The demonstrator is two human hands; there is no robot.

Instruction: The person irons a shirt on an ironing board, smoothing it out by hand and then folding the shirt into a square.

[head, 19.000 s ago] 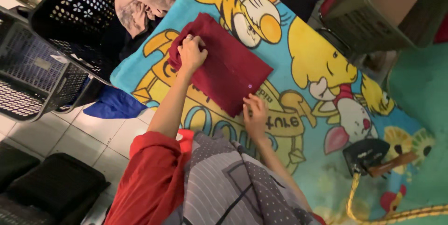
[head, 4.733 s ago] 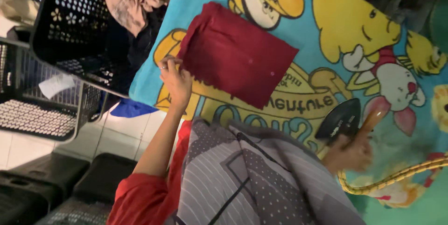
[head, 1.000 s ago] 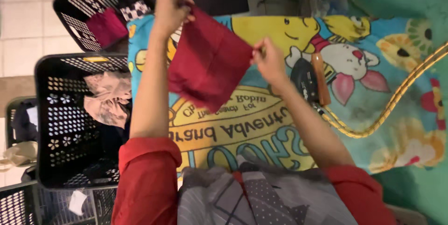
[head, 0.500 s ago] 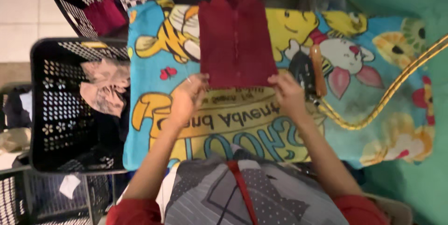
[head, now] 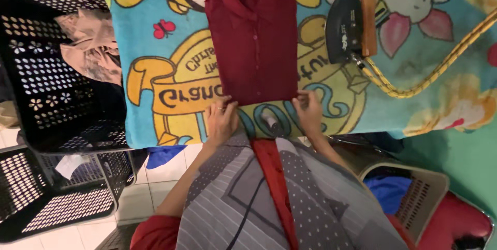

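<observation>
Two hands rest at the near edge of a folded dark red shirt, which lies flat on a cartoon-printed blanket covering the counter. The shirt is folded to a neat rectangle, collar away from the person, button placket facing up along the centre. The left hand has its fingers laid flat at the shirt's near left corner; the right hand pinches or presses the near right corner. Neither hand encloses the cloth: both are flat and lightly curled against the hem.

Step in hand, as judged: squaring and smoothing the bottom edge of the finished fold. A next move would call for an even grip under both near corners so that the rectangle keeps its shape when lifted or folded once more; an uneven pull could open the side folds.

A black iron with a brown handle lies on the blanket just right of the shirt, apart from it, with its yellow braided cord running off to the right. A black perforated basket holding beige cloth stands to the left of the counter.

Change from half a second ago: the shirt lay in the same place with both hands at its near corners; the hands have stayed there. One second ago the shirt was held up in the air between both hands; it is now set down flat.
</observation>
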